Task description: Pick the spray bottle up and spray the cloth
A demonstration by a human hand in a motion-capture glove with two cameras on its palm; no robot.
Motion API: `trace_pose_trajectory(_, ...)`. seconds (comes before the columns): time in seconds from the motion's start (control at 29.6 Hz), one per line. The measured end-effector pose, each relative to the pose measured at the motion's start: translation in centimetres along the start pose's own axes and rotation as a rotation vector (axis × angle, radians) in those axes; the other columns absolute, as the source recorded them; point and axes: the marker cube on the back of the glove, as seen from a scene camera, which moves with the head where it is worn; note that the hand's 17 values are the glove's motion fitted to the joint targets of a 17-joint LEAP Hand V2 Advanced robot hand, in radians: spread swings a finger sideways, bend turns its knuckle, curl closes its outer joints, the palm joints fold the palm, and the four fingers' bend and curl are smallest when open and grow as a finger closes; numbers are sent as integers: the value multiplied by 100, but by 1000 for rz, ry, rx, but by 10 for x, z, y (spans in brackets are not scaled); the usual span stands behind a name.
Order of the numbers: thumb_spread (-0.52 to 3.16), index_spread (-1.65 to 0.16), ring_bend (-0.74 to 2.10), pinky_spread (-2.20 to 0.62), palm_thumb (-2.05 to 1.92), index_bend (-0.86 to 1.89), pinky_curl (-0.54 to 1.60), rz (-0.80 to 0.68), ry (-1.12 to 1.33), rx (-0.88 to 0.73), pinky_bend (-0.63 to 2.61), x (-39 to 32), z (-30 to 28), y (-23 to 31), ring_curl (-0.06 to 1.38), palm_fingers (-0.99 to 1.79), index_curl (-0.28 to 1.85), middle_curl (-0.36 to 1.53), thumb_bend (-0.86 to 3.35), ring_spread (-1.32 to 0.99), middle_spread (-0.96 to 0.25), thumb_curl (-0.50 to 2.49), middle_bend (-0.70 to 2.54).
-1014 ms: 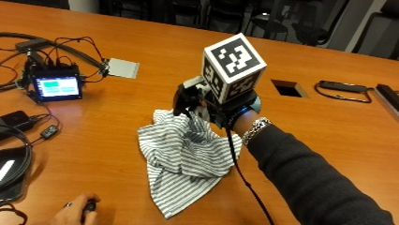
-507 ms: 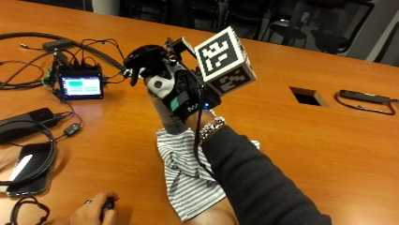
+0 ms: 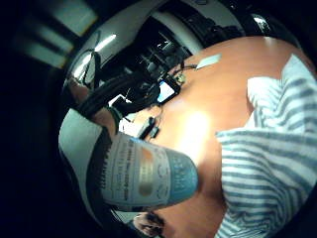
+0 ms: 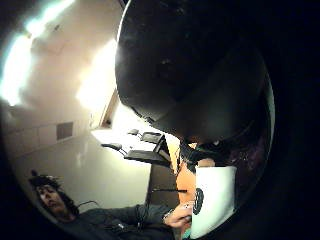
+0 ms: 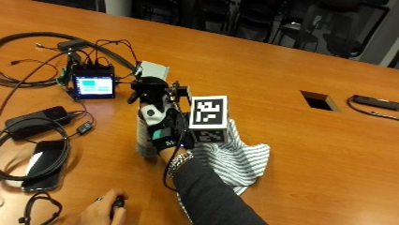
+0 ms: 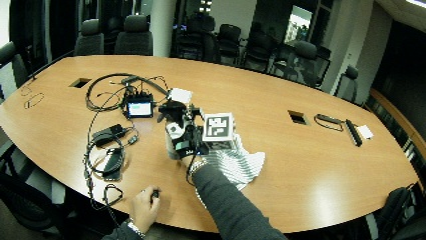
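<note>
- Spray bottle [image 5: 148, 136] stands upright, or nearly so, at the near-left edge of the striped cloth [image 5: 240, 157], its base at or just above the desk [image 5: 293, 70]; whether it touches the wood cannot be told.
- Gloved right hand [image 5: 161, 119] wraps the bottle from behind, fingers curled round its body and neck. The grip is clenched on the bottle, high up, which likely puts a finger within reach of the trigger.
- Black spray head [image 5: 144, 88] tops the hand and seems to face away from the cloth, toward the small lit screen [image 5: 93, 86]. Judging by that, the nozzle must turn toward the fabric before any squeeze.
- In the little-finger palm view the labelled bottle body [image 3: 146, 176] fills the space next to the palm, with the cloth [image 3: 270, 163] spread on the desk just beside it. So the target lies close and needs only a short swing.
- The cloth lies rumpled and partly under the person's sleeve [image 5: 209, 197], which leaves its far folds as the open area to wet.
- A bare left hand [image 5: 103, 213] rests at the near desk edge, apart from bottle and cloth.
- Cables [image 5: 37, 44], a black adapter [image 5: 34, 122] and a phone [image 5: 43, 164] lie left of the bottle; stray mist that way could reach the electronics.
</note>
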Motion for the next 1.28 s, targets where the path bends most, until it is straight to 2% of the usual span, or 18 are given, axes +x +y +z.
trace_pose_trajectory(0.14, 70, -28, 52, -11, 90, 16, 38, 43, 17, 30, 41, 13, -8, 9, 43, 119, 45, 51, -3, -12, -16, 71, 24)
trace_pose_trajectory(0.54, 72, -28, 51, -13, 91, 16, 37, -25, 65, 39, 40, 12, -20, 13, 43, 119, 45, 51, -3, -12, -15, 70, 23)
trace_pose_trajectory(0.88, 78, -29, 52, -17, 86, 13, 38, -93, 99, 42, 43, -18, -24, -7, 43, 118, 43, 51, -3, -15, -19, 68, 22)
trace_pose_trajectory(1.28, 95, -30, 49, -13, 82, 14, 37, -27, 249, -113, 36, 4, -7, 12, 43, 110, 41, 50, -3, -15, -20, 63, 21)
